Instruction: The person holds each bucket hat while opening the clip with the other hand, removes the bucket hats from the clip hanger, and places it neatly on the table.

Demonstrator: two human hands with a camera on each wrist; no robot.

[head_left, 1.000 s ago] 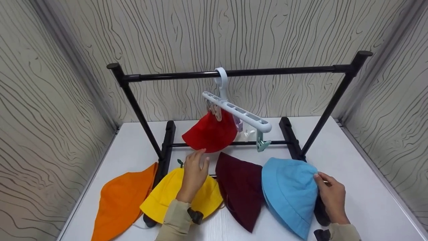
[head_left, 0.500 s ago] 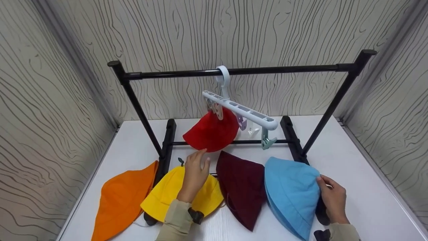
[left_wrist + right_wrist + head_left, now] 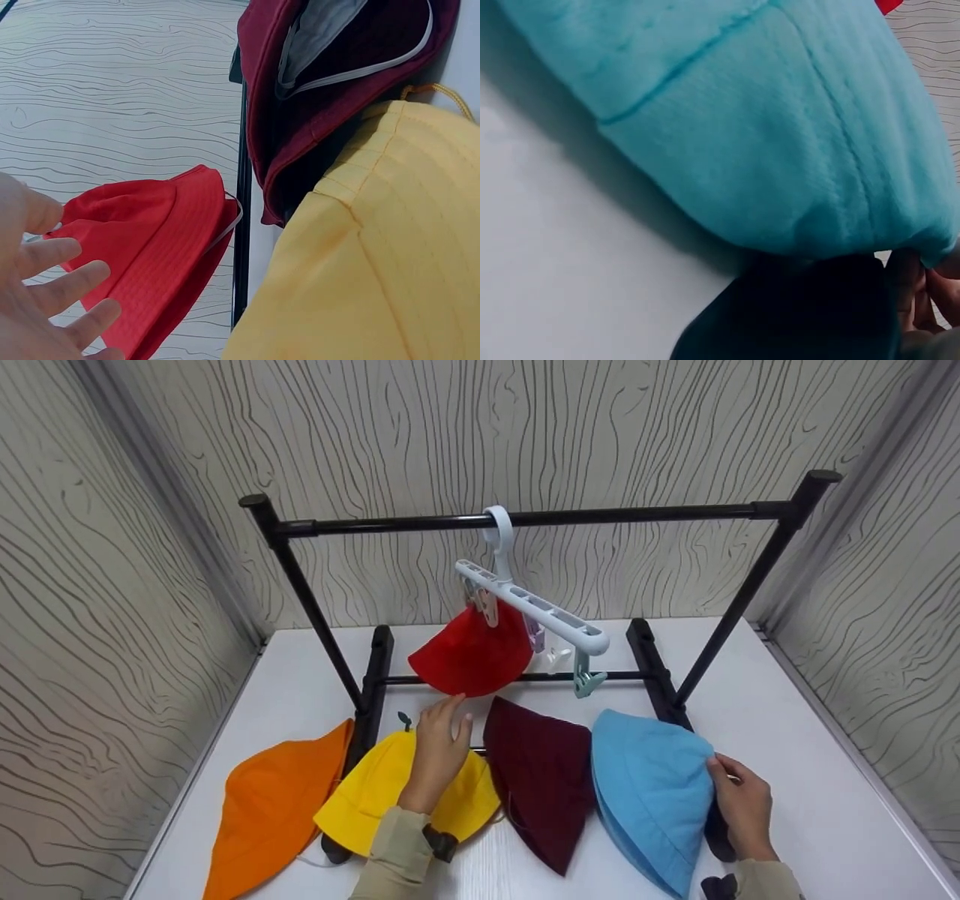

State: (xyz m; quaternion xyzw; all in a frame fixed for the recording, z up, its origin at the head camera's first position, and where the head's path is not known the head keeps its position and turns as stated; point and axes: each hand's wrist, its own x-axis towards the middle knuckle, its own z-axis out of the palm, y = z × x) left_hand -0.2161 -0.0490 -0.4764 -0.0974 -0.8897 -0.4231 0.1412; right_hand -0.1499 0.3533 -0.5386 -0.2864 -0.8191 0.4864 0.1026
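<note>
My right hand pinches the crown edge of a light blue bucket hat between thumb and fingers; in the right wrist view the fingers hold its cloth edge. My left hand is over the yellow hat with its fingers spread and nothing in them. Its fingertips are right at the brim of a red bucket hat, which hangs from clips on a pale hanger. A green clip dangles at the hanger's near end.
The hanger hooks over the top bar of a black rack. A maroon hat lies between the yellow and blue hats, and an orange hat lies at the left. Patterned walls enclose the white table.
The hanger swings slightly right and back again. The right hand and the blue hat shift a little; the left hand stays nearly in place.
</note>
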